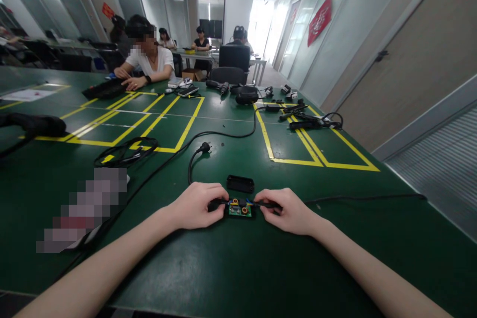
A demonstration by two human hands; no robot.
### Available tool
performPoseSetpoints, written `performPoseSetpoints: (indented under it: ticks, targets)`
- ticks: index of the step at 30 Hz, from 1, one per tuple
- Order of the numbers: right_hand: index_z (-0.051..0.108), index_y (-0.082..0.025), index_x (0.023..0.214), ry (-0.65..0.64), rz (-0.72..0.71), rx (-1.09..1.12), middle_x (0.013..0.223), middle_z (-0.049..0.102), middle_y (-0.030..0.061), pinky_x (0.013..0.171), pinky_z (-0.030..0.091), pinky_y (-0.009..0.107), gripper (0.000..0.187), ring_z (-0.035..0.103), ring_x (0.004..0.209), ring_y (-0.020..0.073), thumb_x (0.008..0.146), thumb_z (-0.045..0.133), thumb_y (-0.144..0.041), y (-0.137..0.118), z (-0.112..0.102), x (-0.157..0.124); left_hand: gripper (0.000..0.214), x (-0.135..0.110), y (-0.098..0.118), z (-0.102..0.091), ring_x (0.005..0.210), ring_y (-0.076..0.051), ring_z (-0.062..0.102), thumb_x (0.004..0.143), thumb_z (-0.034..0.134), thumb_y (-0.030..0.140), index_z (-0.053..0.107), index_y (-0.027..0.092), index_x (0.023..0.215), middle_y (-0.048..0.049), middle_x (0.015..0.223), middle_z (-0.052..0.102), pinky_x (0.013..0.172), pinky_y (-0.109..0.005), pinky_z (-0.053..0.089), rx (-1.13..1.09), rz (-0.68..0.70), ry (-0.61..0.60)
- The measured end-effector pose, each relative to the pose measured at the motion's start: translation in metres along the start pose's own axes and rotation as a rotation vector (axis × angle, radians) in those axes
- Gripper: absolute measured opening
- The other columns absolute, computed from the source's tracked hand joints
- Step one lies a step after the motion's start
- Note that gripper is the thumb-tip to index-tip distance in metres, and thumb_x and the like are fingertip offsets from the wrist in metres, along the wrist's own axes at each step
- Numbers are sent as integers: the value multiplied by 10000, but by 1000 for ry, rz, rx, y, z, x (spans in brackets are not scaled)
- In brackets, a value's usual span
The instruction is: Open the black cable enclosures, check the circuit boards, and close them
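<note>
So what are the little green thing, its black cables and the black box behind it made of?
Green board: likely fibreglass circuit board, glossy green coat, with yellow and copper-coloured parts on it. Black cover: probably moulded plastic, matte, going by its dull surface and rounded corners. Black cables held by left hand and right hand: rubbery-looking sheath, bending smoothly.

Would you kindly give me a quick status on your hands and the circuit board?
Left hand gripping left lead, right hand gripping right lead. Circuit board strung between them. Black cover lying just beyond, not touching.

No writing can be read; the red sign (319, 20) on the glass wall (350, 44) is too blurred.
</note>
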State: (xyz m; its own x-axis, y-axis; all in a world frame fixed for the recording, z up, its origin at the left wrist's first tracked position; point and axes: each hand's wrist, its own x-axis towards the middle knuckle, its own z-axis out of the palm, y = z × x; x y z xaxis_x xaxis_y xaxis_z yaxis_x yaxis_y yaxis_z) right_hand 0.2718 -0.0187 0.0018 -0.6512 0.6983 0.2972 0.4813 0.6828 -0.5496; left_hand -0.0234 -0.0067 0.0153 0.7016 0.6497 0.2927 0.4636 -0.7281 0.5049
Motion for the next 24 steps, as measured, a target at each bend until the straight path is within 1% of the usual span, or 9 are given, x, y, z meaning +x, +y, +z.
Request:
performPoseSetpoints:
  ticks: [4, 8, 14, 17, 19, 21, 24]
  targets:
    - [677, -183, 1004, -1, -10, -18, 733, 698, -2, 516, 430, 204, 162, 578, 524, 96, 895, 562, -153, -1, -1, 0, 136, 0, 1, 2, 584, -104, 587, 874, 568, 178, 677, 195, 953, 5, 804, 677, 576, -215, 440, -9, -5, -17]
    - [670, -191, 1031, 4, -22, -35, 839, 738, 19, 550, 458, 217, 184, 593, 553, 99, 889, 565, -140, -1, -2, 1, 129, 0, 1, 4, 577, -105, 593, 887, 562, 190, 674, 193, 952, 6, 786, 669, 575, -220, 439, -17, -15, -7]
    - [658, -195, 1000, -18, -35, -69, 828, 705, 10, 576, 463, 228, 146, 601, 595, 113, 886, 582, -142, 0, -4, 1, 125, 0, 2, 4, 596, -110, 597, 897, 557, 197, 674, 200, 944, 8, 798, 675, 587, -221, 441, 11, -20, -33]
    - [665, -192, 1011, -2, -74, -106, 849, 705, 22, 564, 447, 231, 154, 607, 613, 120, 898, 574, -142, 0, -4, 1, 116, 0, 2, 4, 595, -111, 591, 913, 560, 198, 674, 202, 934, 10, 807, 677, 586, -227, 436, 23, -19, -40]
    - [667, -193, 1002, 19, -111, -131, 861, 709, 35, 591, 467, 242, 159, 637, 657, 138, 895, 567, -131, 0, -3, 1, 110, 0, 2, 4, 629, -125, 609, 919, 571, 191, 680, 203, 932, 5, 812, 679, 613, -237, 455, 42, -9, -35]
    - [665, -198, 981, 35, -141, -151, 858, 710, 44, 631, 494, 257, 163, 664, 707, 160, 878, 568, -115, 0, -3, 2, 119, 1, 1, 3, 717, -151, 645, 938, 572, 183, 688, 203, 931, -11, 829, 687, 675, -252, 490, 66, 8, -29]
    - [663, -200, 966, 37, -150, -165, 852, 712, 49, 645, 504, 265, 168, 671, 720, 169, 864, 570, -104, 0, -2, 3, 169, 2, -1, 2, 806, -174, 658, 995, 545, 203, 701, 197, 930, -35, 853, 690, 740, -272, 521, 75, 15, -33]
